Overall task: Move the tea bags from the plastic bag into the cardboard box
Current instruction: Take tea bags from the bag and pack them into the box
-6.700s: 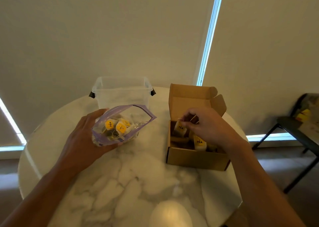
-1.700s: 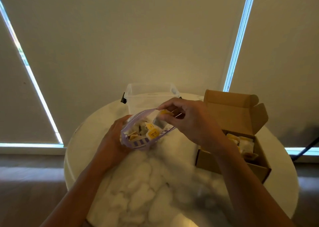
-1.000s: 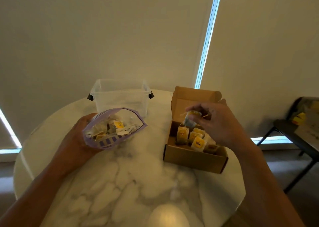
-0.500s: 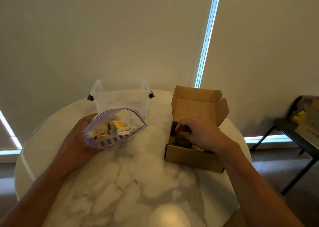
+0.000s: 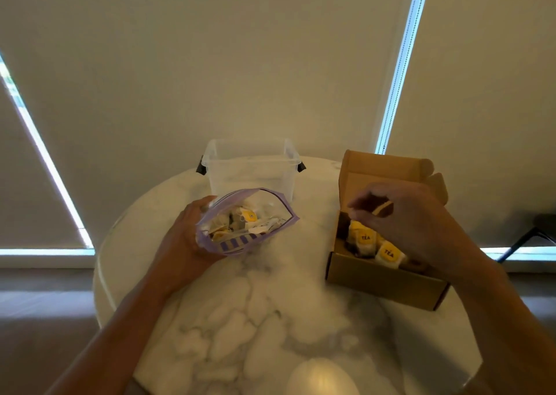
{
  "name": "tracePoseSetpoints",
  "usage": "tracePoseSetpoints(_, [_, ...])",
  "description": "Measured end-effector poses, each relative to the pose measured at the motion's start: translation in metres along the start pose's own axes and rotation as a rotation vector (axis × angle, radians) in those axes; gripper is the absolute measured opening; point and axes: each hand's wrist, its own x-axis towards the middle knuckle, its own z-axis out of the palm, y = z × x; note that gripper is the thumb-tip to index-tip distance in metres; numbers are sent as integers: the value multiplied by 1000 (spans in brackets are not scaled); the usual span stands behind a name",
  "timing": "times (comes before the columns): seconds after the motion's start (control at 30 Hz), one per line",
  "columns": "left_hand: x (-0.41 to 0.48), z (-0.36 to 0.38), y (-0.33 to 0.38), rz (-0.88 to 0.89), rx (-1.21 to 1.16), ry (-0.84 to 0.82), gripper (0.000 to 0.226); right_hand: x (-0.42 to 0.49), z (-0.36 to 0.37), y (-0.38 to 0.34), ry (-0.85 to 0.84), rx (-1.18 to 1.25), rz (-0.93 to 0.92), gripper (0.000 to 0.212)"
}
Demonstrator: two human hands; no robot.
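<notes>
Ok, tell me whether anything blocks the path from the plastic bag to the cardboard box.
Nothing visible does. The plastic bag gapes open in the left hand, the cardboard box has its lid up, and only bare table lies between. The clear tub stands farther back.

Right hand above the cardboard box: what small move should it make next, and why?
Probably move the right hand across to the open mouth of the plastic bag, which the left hand holds up facing it. Tea bags remain inside the bag, and the cardboard box already has several. Whether the curled right fingers hold anything, I cannot tell.
</notes>
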Motion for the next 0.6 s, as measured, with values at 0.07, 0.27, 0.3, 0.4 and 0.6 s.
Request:
tracePoseSetpoints(0.07, [0,0,-5,-31,-32,2,84,1,1,-22,11,69,-35,18])
tracePoseSetpoints(0.27, [-3,0,-5,-80,2,5,90,16,39,-74,-68,134,-232,22])
tracePoseSetpoints(0.3, [-3,-1,-8,-104,-22,-4,93,19,49,-78,-89,114,-259,23])
tracePoseSetpoints(0.4, [-3,-4,-15,-99,0,-2,97,27,74,-87,-142,43,-300,29])
tracePoseSetpoints(0.6, [-6,-5,-8,-11,41,51,114,41,95,-96,-187,-140,-311,29])
